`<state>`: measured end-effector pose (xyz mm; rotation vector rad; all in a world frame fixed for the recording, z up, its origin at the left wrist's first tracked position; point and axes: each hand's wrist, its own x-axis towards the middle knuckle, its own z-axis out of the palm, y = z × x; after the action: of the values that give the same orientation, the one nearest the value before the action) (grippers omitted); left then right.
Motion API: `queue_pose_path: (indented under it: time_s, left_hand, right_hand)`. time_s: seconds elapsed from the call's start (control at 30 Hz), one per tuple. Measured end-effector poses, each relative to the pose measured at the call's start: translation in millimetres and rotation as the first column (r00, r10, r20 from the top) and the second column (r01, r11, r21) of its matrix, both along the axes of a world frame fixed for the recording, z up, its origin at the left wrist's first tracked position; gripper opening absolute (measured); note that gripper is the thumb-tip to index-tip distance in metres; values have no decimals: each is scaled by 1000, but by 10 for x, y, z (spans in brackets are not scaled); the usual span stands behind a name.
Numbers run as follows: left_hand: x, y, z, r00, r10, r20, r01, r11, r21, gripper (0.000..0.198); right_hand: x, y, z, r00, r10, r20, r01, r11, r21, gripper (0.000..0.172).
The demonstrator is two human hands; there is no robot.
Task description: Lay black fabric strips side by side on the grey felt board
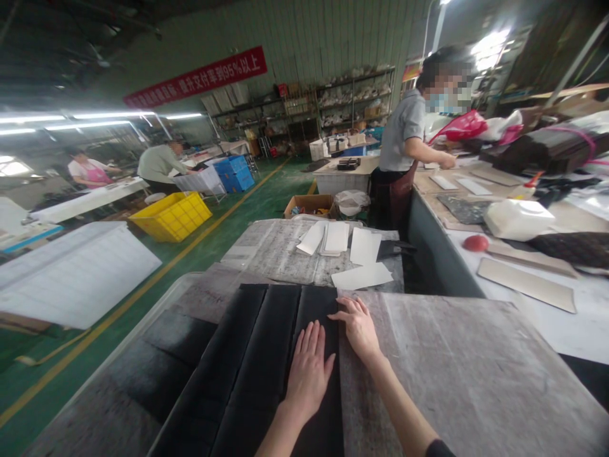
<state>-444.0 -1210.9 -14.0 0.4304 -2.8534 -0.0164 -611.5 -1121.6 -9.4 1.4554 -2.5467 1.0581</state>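
Long black strips (pixel 266 355) lie side by side on the grey, stained work surface (pixel 442 368). My left hand (pixel 309 368) rests flat on the rightmost black strip, its fingers stretched out and pointing away from me. To its right, my right hand (pixel 356 327) touches the far right edge of that same strip, fingers spread and slightly bent, with the palm over the grey surface. Neither hand holds anything. Beyond the strips, several white rectangular pieces (pixel 337 238) lie loosely stacked on the far part of the surface.
A person (pixel 404 139) in a grey shirt stands at the right-hand bench (pixel 514 282), which bears a white jug (pixel 518 219) and a red ball-like object (pixel 476 243). A cardboard box (pixel 309 206) sits ahead. Yellow (pixel 171 216) and white (pixel 80 273) bins stand left; two people work farther back.
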Motion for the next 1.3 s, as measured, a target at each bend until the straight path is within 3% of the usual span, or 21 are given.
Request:
queue_pose_path:
  time_s: [0.13, 0.37, 0.53, 0.67, 0.8, 1.0, 1.17, 1.3]
  left_hand:
    - [102, 77, 64, 999, 53, -1, -53, 997, 63, 58]
    - [285, 226, 22, 999, 28, 39, -26, 999, -41, 61]
    - [276, 216, 5, 999, 31, 32, -29, 998, -63, 61]
    - [277, 214, 1, 999, 31, 21, -29, 997, -71, 61]
    - [277, 219, 15, 999, 27, 20, -26, 998, -65, 60]
    - [281, 215, 29, 1000, 18, 7, -18, 997, -72, 61]
    - [199, 181, 107, 999, 36, 17, -36, 999, 4, 52]
    - [129, 149, 114, 999, 43, 12, -43, 999, 3, 60]
  right_hand:
    - [5, 8, 2, 1000, 1, -6, -1, 1000, 5, 45]
    - [-32, -5, -21, 1000, 3, 16, -3, 1000, -23, 48]
    - [-100, 38, 29, 996, 30, 86, -25, 998, -61, 56]
    - [25, 176, 64, 996, 74, 48, -76, 997, 32, 51]
    - [149, 269, -3, 998, 64, 16, -64, 997, 35, 47]
    - [140, 265, -28, 998, 65, -11, -64, 997, 51, 52]
    - [154, 253, 12, 999, 32, 7, -32, 998, 51, 52]
    - [167, 253, 22, 1000, 28, 13, -28, 998, 51, 52]
